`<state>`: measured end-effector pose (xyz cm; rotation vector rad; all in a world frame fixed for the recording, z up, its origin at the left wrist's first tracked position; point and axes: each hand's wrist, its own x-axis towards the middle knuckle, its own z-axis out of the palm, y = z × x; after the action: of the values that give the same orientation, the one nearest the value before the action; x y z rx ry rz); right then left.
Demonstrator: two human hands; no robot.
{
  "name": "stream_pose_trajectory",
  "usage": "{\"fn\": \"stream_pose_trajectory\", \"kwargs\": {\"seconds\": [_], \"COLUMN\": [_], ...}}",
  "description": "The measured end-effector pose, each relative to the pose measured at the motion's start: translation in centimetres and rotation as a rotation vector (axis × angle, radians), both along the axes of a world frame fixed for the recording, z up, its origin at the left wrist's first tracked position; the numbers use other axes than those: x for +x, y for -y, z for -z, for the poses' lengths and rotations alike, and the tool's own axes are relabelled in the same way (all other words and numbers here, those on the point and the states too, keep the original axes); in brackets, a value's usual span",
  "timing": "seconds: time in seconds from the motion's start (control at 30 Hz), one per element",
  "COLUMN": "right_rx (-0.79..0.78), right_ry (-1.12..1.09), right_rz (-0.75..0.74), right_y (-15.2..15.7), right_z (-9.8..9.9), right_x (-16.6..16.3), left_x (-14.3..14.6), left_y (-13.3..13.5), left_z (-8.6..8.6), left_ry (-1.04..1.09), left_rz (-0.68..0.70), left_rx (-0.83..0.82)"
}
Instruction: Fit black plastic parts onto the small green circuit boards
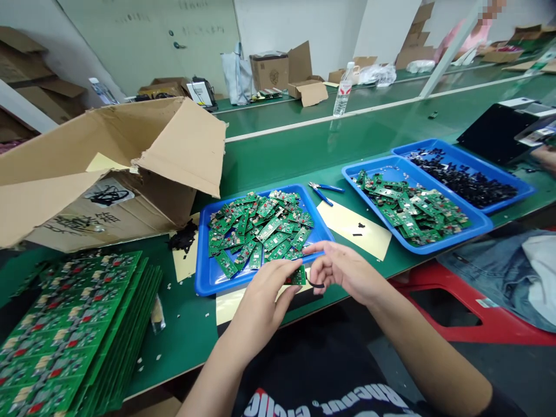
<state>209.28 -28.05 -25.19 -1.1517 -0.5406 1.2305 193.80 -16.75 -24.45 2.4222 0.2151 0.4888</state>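
My left hand [263, 289] is closed on a small green circuit board [297, 276], gripping it between thumb and fingers just in front of a blue tray [204, 255]. Beside it, my right hand [343, 269] has its fingers curled, with a thin black strip [313, 284] at the fingertips, close to the board's right end. How the strip meets the board cannot be made out. Many loose green boards [264, 229] lie piled in the blue tray beyond my hands.
Blue-handled cutters [325, 190] and yellow paper [369, 231] with black bits lie right of the tray. Further right stand a second tray [428, 250] of boards and a third tray [523, 188] of black parts. Stacked board panels [65, 324] and an open carton [108, 191] occupy the left.
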Motion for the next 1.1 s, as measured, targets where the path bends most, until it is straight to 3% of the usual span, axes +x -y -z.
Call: {"fn": "stream_pose_trajectory", "kwargs": {"seconds": [0.1, 0.23, 0.5, 0.63, 0.93, 1.03, 1.1], "right_rx": [-0.026, 0.055, 0.066, 0.087, 0.039, 0.021, 0.009], "right_ry": [-0.11, -0.165, -0.239, -0.157, 0.013, 0.115, 0.199], "right_rz": [-0.105, -0.046, -0.077, -0.024, -0.041, -0.03, -0.017], "right_y": [0.1, 0.2, 0.3, 0.3, 0.1, 0.1, 0.1], "right_z": [-0.2, -0.6, -1.0, -0.7, -0.4, -0.7, -0.9], "right_x": [-1.4, -2.5, -2.8, -2.8, -2.0, -2.0, -2.0], "left_x": [0.3, 0.6, 0.5, 0.4, 0.1, 0.1, 0.2], "left_y": [0.1, 0.1, -0.1, 0.2, 0.6, 0.5, 0.3], "left_z": [0.6, 0.7, 0.9, 0.9, 2.1, 2.2, 2.1], "left_ry": [0.183, 0.316, 0.445, 0.411, 0.248, 0.242, 0.248], "left_rz": [-0.07, -0.149, -0.188, -0.228, -0.169, -0.153, -0.149], "left_rx": [0.151, 0.251, 0.368, 0.303, -0.066, -0.08, 0.016]}}
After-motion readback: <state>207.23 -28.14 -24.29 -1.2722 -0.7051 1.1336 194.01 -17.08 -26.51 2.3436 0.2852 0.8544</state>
